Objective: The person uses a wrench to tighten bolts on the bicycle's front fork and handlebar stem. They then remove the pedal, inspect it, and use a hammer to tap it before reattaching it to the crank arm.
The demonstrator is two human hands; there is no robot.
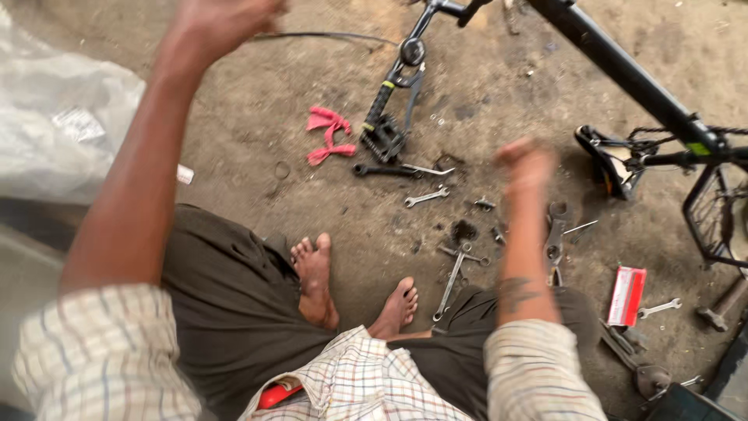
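Observation:
My left hand [222, 19] is raised at the top left, blurred, its fingers curled. A thin dark cable [327, 35] runs from it toward the bicycle's crank [411, 51]. My right hand [526, 162] is lifted in a blurred fist over the dirt floor, and nothing can be seen in it. It hovers above a flat multi-hole spanner [555, 248]. A black bicycle frame tube [623, 70] crosses the top right. A black pedal [382, 136] hangs on its crank arm at centre.
Several wrenches lie about: a dark one [401, 169], a small silver one [426, 196], a long one [452, 281]. A red rag [329, 134], a red box [627, 295], a second pedal [615, 164], a clear plastic sheet [54, 117] and my bare feet [313, 273] are also here.

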